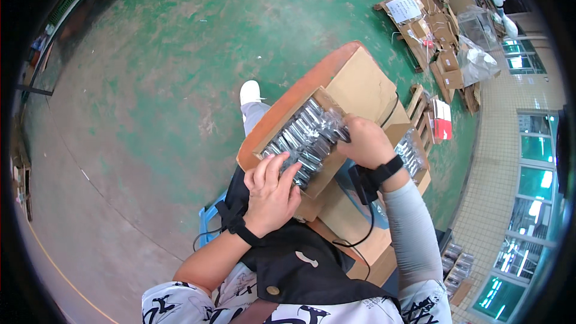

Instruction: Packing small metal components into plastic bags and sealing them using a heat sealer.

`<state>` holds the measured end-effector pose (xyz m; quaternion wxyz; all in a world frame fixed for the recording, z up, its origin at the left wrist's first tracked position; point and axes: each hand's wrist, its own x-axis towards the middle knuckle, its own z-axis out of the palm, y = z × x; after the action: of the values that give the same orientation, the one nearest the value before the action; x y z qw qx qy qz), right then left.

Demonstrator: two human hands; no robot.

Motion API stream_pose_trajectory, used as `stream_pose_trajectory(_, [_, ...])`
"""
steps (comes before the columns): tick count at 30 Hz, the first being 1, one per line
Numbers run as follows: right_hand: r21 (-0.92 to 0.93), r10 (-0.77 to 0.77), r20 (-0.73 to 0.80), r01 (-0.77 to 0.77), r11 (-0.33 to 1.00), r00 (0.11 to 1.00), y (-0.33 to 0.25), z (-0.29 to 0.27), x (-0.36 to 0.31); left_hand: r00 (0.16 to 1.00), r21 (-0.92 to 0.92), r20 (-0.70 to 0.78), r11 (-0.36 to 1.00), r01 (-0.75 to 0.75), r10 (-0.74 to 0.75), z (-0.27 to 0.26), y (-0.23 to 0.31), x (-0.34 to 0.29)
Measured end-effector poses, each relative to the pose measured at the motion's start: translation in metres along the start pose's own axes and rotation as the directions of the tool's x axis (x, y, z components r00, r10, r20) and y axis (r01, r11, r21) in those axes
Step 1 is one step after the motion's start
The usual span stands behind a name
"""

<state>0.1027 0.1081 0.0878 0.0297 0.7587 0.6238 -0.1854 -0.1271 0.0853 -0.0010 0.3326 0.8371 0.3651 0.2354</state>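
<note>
An open cardboard box [330,175] in front of me holds rows of shiny metal cylindrical parts [303,138] in clear plastic wrapping. My left hand [270,195] lies over the box's near left edge, its fingers apart and their tips resting on the wrapped parts. At the box's right side my right hand [367,142] is closed, fingers curled down by the parts. A dark shiny end shows beside its fingertips, but what it grips is mostly hidden.
An orange-brown tabletop [318,81] carries the box and a closed carton [363,87]. To the right stands another open box [411,156] of wrapped metal parts. Black cables [366,234] hang near my right forearm. Pallets with cartons [441,33] stand on the green floor beyond.
</note>
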Motion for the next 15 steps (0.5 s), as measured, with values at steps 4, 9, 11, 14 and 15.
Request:
stream_pose_trajectory(4, [-0.282,0.072,0.062,-0.051,0.958,0.996,0.015,0.051,0.01,0.999,0.082,-0.03,0.996,-0.042,0.045,0.007,-0.004,0.0])
stream_pose_trajectory(9, [-0.252,0.093,-0.038,-0.1,0.963,0.995,0.002,0.027,0.007,0.998,0.097,-0.02,0.994,-0.049,0.051,0.008,-0.007,-0.002])
stream_pose_trajectory(11, [-0.389,0.124,-0.042,-0.131,0.912,0.991,-0.003,0.031,0.006,0.998,0.102,-0.028,0.994,-0.049,0.052,0.01,-0.007,-0.002])
stream_pose_trajectory(14, [-0.55,0.031,-0.13,-0.098,0.829,0.991,0.003,0.059,0.008,0.998,0.1,-0.03,0.993,-0.055,0.058,0.012,-0.007,-0.001])
stream_pose_trajectory(15, [-0.481,0.038,-0.171,-0.117,0.869,0.985,0.006,0.061,0.006,0.998,0.1,-0.032,0.994,-0.054,0.058,0.012,-0.007,-0.001])
